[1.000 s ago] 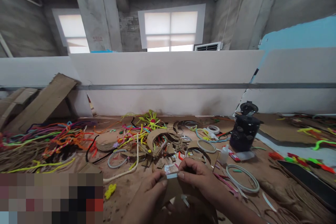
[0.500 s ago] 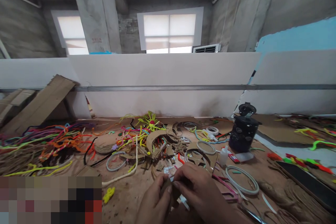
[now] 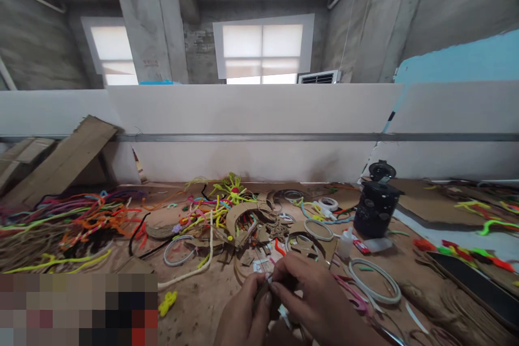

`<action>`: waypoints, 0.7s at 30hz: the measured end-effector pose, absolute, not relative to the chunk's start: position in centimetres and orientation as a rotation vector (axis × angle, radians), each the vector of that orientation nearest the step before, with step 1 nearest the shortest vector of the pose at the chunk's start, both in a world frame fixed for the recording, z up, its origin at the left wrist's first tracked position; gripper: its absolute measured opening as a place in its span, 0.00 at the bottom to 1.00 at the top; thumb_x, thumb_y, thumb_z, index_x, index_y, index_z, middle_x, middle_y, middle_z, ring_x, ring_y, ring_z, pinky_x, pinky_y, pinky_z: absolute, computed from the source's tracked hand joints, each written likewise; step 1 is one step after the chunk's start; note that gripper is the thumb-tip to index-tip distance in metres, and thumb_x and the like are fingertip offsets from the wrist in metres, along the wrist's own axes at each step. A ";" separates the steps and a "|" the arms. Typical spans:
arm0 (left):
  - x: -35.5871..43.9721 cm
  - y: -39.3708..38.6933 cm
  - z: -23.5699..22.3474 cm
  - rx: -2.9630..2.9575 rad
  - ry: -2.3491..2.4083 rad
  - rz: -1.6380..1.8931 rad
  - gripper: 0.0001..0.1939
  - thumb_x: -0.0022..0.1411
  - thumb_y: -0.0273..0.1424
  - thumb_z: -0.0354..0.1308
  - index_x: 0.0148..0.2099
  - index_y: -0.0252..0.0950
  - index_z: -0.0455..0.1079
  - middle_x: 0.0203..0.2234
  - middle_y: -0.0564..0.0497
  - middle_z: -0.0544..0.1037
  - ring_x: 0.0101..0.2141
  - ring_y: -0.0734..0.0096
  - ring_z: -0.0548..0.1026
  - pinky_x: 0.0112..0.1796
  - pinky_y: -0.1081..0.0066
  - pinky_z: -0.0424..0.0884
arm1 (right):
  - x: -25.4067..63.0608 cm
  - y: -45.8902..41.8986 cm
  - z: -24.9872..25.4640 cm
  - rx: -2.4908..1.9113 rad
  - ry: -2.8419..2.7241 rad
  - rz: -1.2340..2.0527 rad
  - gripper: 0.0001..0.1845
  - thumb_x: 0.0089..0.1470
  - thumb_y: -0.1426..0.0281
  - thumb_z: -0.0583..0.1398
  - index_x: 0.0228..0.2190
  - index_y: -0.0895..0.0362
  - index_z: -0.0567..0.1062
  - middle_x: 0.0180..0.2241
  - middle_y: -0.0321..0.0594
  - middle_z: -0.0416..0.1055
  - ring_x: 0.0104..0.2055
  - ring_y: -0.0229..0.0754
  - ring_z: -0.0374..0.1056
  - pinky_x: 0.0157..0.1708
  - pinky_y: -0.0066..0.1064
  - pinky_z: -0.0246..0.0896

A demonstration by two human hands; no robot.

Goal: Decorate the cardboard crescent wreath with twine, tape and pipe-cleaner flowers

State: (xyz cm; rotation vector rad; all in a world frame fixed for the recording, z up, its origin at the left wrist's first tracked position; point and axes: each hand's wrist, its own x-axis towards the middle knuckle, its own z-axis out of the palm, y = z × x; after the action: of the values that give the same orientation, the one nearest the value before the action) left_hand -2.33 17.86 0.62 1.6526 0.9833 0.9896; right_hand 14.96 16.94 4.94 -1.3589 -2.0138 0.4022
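Observation:
At the bottom middle, my left hand (image 3: 245, 313) is closed, thumb and fingers pinching a narrow brown strip (image 3: 260, 293) that looks like cardboard or twine. My right hand (image 3: 310, 297) meets it from the right, its thumb and bent fingertips pressed together at the strip's upper end. A tiny whitish bit shows between the fingertips; what it is I cannot tell. Most of the held piece is hidden by my fingers. Just beyond lie a red pipe cleaner (image 3: 279, 247) and cut cardboard rings (image 3: 239, 215). Right of my right hand are pink-handled scissors (image 3: 357, 303).
A pale ring (image 3: 375, 281), a small glue bottle (image 3: 345, 243) and a black lidded container (image 3: 375, 205) stand or lie to the right. A phone-like black slab (image 3: 474, 284) is farther right. Colourful pipe cleaners (image 3: 93, 221) heap at left; a white partition (image 3: 259, 111) closes the back.
Both hands have shifted slightly right and stay pinched together on the brown strip. The fingertips are a little closer together; the things on the table have not moved.

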 end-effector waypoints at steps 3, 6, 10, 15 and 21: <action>-2.3 17.9 0.5 1.667 0.995 0.986 0.19 0.69 0.45 0.49 0.50 0.37 0.72 0.33 0.48 0.82 0.33 0.64 0.77 0.36 0.71 0.68 | 15.0 16.9 4.8 -1.330 -2.024 0.370 0.06 0.56 0.78 0.60 0.30 0.55 0.71 0.31 0.36 0.72 0.34 0.41 0.68 0.34 0.30 0.59; -2.3 18.0 0.1 1.663 0.997 0.971 0.21 0.69 0.47 0.49 0.51 0.38 0.71 0.32 0.48 0.81 0.34 0.63 0.77 0.36 0.70 0.67 | 15.1 16.9 4.7 -1.295 -2.040 0.329 0.06 0.57 0.78 0.59 0.30 0.55 0.70 0.31 0.36 0.72 0.34 0.41 0.68 0.33 0.30 0.59; -2.3 18.3 -0.1 1.657 0.975 0.980 0.23 0.68 0.49 0.49 0.49 0.38 0.72 0.32 0.47 0.80 0.33 0.63 0.76 0.36 0.70 0.67 | 14.9 17.0 4.4 -1.260 -2.045 0.277 0.07 0.57 0.79 0.59 0.30 0.55 0.69 0.31 0.36 0.72 0.33 0.40 0.69 0.32 0.29 0.60; -2.3 18.2 0.1 1.603 0.973 0.981 0.23 0.66 0.51 0.51 0.48 0.37 0.73 0.31 0.47 0.80 0.33 0.63 0.76 0.36 0.70 0.67 | 14.9 17.1 4.1 -1.272 -2.051 0.232 0.09 0.56 0.80 0.59 0.30 0.55 0.69 0.31 0.35 0.73 0.33 0.41 0.70 0.32 0.29 0.61; -2.1 18.1 0.1 1.527 0.943 1.018 0.23 0.64 0.52 0.54 0.47 0.38 0.73 0.30 0.48 0.80 0.33 0.62 0.75 0.37 0.70 0.67 | 15.0 17.2 4.1 -1.288 -2.076 0.228 0.09 0.56 0.80 0.60 0.31 0.55 0.70 0.31 0.36 0.73 0.34 0.42 0.70 0.33 0.30 0.62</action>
State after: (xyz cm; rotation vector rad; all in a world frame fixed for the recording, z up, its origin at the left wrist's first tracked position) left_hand -2.12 18.08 0.12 1.5273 0.9434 1.0180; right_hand 15.02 17.20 4.06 -1.2875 -2.0762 0.2279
